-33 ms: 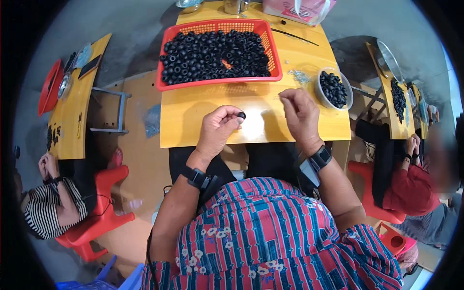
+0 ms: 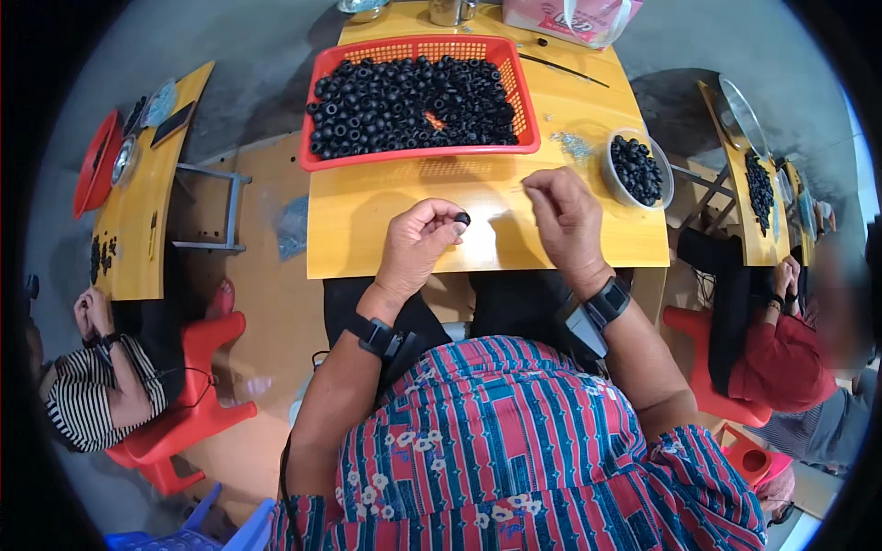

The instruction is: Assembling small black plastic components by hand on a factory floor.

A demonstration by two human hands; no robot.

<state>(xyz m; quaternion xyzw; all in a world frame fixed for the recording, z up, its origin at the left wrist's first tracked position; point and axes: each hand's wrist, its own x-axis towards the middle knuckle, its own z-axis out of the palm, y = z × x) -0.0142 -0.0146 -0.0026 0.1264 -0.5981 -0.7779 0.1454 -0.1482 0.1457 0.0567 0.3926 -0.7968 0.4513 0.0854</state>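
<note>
Between the thumb and forefinger of my left hand (image 2: 418, 241) is a small black ring-shaped piece (image 2: 462, 219), held just over the near part of the yellow table (image 2: 367, 197). To its right, apart from it, my right hand (image 2: 565, 220) is closed with thumb and fingers pinched; whatever the tips hold is too small to make out. Beyond both hands stands a red plastic basket (image 2: 317, 167) heaped with black ring-shaped pieces (image 2: 404, 101). Next to my right hand is a clear round tub (image 2: 668, 188) of similar black pieces (image 2: 634, 170).
Small silvery metal bits (image 2: 573, 144) lie left of the tub. Farther back are a thin black rod (image 2: 560, 69), a pink bag (image 2: 570, 20) and a metal container (image 2: 446, 11). People sit at side tables: one in a striped top (image 2: 110, 399), another in a red sleeve (image 2: 781, 363).
My right hand has shifted slightly left, toward my left hand. My left hand still holds the black ring-shaped piece, nearly in the same place.
</note>
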